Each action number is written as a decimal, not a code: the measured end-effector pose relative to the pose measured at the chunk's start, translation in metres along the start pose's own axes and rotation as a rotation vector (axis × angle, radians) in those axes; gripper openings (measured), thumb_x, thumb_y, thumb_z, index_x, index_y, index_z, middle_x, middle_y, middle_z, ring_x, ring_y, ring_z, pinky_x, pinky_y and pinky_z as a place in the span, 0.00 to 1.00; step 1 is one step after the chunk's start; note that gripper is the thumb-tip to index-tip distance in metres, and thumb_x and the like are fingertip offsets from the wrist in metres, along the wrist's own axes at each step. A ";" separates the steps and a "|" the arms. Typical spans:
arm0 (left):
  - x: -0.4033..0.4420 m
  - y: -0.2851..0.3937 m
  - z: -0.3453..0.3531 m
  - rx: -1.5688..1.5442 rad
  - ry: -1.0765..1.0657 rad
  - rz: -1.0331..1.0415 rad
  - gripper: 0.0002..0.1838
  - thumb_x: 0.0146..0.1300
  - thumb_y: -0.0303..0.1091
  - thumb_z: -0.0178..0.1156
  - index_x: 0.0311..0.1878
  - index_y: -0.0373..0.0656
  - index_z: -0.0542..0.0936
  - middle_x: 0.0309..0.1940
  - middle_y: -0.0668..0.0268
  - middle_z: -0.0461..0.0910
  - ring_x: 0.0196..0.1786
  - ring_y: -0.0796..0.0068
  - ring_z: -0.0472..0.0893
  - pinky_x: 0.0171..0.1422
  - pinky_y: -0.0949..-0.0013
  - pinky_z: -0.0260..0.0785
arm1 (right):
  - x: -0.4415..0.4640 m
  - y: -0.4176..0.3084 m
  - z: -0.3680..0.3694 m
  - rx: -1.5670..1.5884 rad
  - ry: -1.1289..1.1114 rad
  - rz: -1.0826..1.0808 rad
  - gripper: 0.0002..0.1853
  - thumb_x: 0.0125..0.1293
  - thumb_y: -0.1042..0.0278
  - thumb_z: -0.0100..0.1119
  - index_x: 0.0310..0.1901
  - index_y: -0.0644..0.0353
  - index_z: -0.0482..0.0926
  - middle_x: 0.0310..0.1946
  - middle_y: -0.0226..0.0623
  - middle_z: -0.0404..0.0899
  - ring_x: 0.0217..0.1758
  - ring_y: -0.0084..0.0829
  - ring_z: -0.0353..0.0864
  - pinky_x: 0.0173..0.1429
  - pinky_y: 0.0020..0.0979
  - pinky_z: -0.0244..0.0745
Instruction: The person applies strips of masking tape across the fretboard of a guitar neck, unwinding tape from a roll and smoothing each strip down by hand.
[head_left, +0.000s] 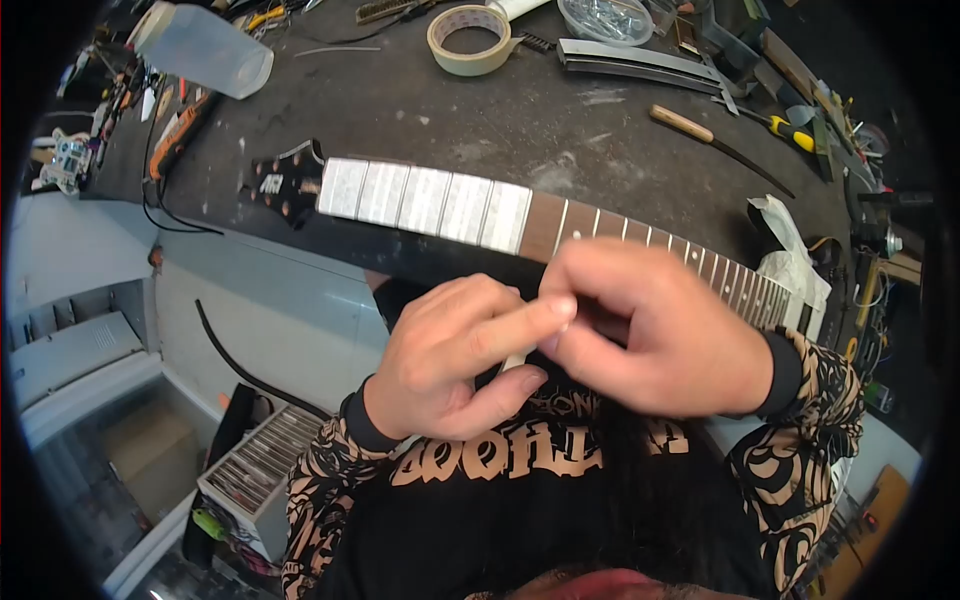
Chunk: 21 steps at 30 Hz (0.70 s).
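My left hand [460,355] and my right hand [665,335] meet in front of my chest, fingertips touching. Between the left fingers and thumb shows a small pale strip [516,358] that looks like masking tape, mostly hidden. The right fingers are curled into a pinch, and whatever they hold is covered. Just beyond the hands lies an electric guitar, its black headstock [285,183] to the left. Pale masking tape [425,205] covers the fretboard between the frets nearest the headstock. Farther right, the brown fretboard [545,222] is bare with its frets showing, partly behind my right hand.
On the dark workbench [400,110] lie a masking tape roll [470,42], a wooden-handled file [720,150], a metal straightedge [640,65] and a translucent plastic container [205,50]. Crumpled pale paper [790,245] sits near the guitar's right end. A box of flat items [265,465] stands lower left.
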<state>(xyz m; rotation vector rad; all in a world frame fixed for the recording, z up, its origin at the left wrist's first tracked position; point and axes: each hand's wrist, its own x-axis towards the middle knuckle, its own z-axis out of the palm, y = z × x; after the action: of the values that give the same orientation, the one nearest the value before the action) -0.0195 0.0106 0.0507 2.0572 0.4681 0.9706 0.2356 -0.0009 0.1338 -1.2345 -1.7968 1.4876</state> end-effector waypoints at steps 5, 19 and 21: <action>-0.019 0.024 0.037 -0.475 0.250 -0.361 0.43 0.73 0.36 0.76 0.86 0.34 0.70 0.46 0.58 0.90 0.47 0.70 0.89 0.57 0.65 0.81 | 0.007 -0.003 -0.018 -0.160 0.013 -0.205 0.08 0.78 0.70 0.70 0.42 0.65 0.84 0.34 0.43 0.85 0.36 0.38 0.85 0.44 0.40 0.79; -0.004 0.007 0.057 -0.653 0.549 -0.656 0.06 0.87 0.26 0.66 0.57 0.31 0.86 0.54 0.50 0.95 0.49 0.79 0.91 0.55 0.71 0.84 | 0.069 0.025 -0.050 -0.328 -0.055 -0.104 0.10 0.84 0.67 0.66 0.45 0.66 0.83 0.36 0.34 0.82 0.41 0.26 0.80 0.50 0.33 0.77; 0.004 0.009 0.058 -0.715 0.641 -0.708 0.03 0.84 0.23 0.70 0.51 0.32 0.88 0.46 0.63 0.94 0.45 0.88 0.86 0.51 0.78 0.79 | 0.073 0.030 -0.053 -0.357 -0.040 -0.148 0.10 0.84 0.67 0.66 0.45 0.66 0.83 0.36 0.34 0.82 0.42 0.28 0.80 0.51 0.34 0.77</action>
<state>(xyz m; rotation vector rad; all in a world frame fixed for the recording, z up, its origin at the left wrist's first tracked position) 0.0281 -0.0218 0.0370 0.8114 0.9332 1.1068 0.2549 0.0880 0.1078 -1.2052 -2.1976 1.1507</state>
